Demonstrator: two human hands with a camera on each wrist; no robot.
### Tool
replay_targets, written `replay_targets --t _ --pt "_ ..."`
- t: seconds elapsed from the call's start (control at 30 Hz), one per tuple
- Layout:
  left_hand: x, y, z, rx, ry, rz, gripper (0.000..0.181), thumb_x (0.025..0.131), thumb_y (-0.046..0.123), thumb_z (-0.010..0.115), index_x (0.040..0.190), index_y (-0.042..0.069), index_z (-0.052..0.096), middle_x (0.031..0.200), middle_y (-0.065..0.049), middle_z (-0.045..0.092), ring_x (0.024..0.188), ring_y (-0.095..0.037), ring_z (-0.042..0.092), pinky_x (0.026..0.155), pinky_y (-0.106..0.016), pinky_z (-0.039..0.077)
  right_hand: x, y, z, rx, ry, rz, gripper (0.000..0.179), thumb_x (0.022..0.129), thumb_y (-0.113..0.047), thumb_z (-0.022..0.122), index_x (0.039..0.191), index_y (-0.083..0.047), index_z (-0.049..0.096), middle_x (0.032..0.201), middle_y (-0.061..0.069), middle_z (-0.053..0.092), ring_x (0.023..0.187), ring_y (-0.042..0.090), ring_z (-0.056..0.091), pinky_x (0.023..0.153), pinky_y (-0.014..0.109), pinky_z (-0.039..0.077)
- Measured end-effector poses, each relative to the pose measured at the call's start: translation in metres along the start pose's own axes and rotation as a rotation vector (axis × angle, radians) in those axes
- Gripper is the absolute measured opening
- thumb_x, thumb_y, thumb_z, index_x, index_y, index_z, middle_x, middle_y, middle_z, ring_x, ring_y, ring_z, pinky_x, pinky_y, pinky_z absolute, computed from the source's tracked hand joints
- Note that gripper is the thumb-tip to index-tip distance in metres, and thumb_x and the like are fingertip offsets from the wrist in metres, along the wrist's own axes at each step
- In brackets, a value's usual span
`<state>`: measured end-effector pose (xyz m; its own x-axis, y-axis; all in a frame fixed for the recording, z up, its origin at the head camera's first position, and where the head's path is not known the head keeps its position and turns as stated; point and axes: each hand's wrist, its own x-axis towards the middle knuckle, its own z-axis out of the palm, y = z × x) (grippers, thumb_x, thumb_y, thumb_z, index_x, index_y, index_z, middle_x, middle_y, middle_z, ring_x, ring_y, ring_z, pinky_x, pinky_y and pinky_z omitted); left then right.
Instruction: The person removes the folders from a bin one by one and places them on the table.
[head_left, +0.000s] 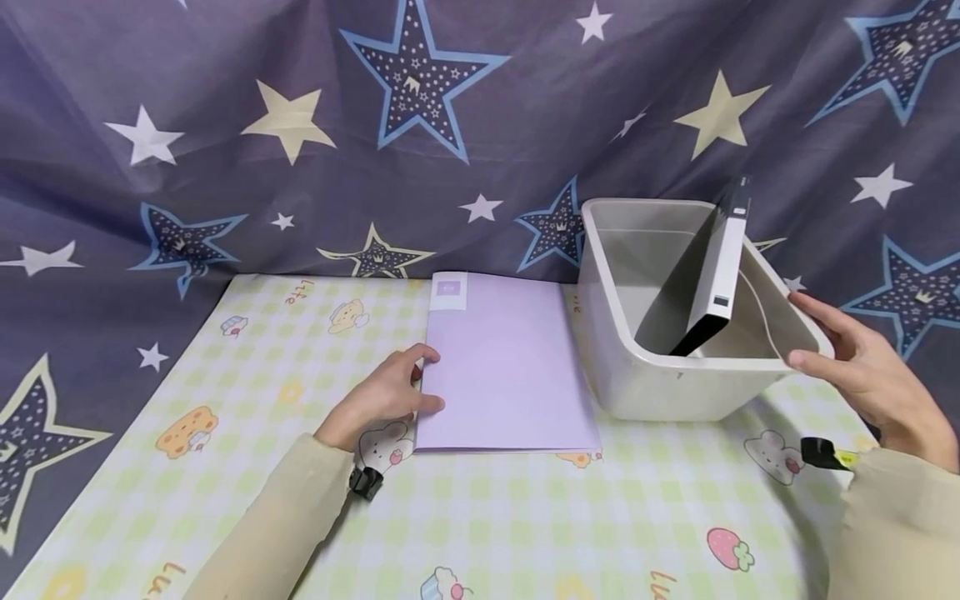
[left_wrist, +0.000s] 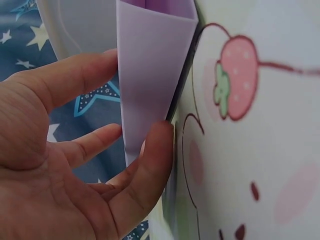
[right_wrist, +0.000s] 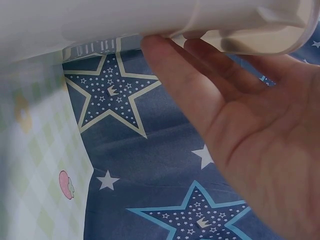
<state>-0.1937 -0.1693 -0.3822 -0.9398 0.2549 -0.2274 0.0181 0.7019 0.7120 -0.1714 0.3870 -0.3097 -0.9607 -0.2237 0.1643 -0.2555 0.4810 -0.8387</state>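
A lavender folder (head_left: 502, 367) with a label at its upper left corner lies flat on the table. My left hand (head_left: 386, 383) holds it by the spine; the left wrist view shows two fingertips against its upper face and another finger curled at its lower edge. At the right stands a light grey plastic bin (head_left: 667, 392). A white and dark binder (head_left: 718, 267) leans inside it, its top above the rim. My right hand (head_left: 873, 367) touches the bin's right rim with extended thumb and fingers; some fingertips are hidden behind the rim in the right wrist view.
A tablecloth (head_left: 262, 375) with green checks and cartoon prints covers the table. Behind it hangs a dark curtain (head_left: 300, 192) patterned with stars. The bin stands close beside the folder's right edge, near the curtain.
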Motion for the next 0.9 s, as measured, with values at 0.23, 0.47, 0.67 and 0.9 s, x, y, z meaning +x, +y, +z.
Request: replay_targets --t 0.23,0.47,0.67,0.9 --pt "-0.001 0.004 -0.001 0.062 0.080 0.003 0.060 0.076 0.026 0.078 0.127 0.010 0.051 0.101 -0.013 0.053 0.088 -0.025 0.049 0.075 -0.037 0.043 0.000 0.001 0.000 -0.024 0.002 0.020 0.078 0.090 0.008 0.056 0.153 -0.016 0.018 0.149 0.000 0.027 0.107 -0.003 0.049 0.079 0.009 0.046" --pt "-0.003 0.008 0.001 0.076 0.149 0.028 0.057 0.076 0.027 0.079 0.124 0.009 0.054 0.102 -0.013 0.054 0.092 -0.025 0.050 0.078 -0.038 0.044 -0.001 0.001 0.002 -0.106 0.024 0.024 0.079 0.091 0.005 0.058 0.154 -0.017 0.016 0.153 -0.004 0.023 0.109 -0.007 0.044 0.079 0.004 0.042" --pt "-0.006 0.014 0.003 0.086 0.191 0.114 0.053 0.076 0.025 0.079 0.120 0.006 0.057 0.105 -0.015 0.055 0.091 -0.025 0.053 0.078 -0.038 0.045 -0.002 0.002 0.002 -0.114 0.035 0.037 0.079 0.091 0.005 0.059 0.154 -0.016 0.016 0.152 -0.004 0.024 0.106 -0.007 0.044 0.077 0.004 0.042" --pt "-0.010 0.024 0.004 0.068 0.195 0.184 0.052 0.077 0.023 0.078 0.121 0.005 0.057 0.103 -0.015 0.055 0.082 -0.020 0.052 0.076 -0.034 0.044 0.000 0.000 0.001 -0.054 -0.007 -0.012 0.078 0.091 0.008 0.055 0.154 -0.016 0.014 0.158 -0.003 0.014 0.120 -0.008 0.038 0.083 0.005 0.040"
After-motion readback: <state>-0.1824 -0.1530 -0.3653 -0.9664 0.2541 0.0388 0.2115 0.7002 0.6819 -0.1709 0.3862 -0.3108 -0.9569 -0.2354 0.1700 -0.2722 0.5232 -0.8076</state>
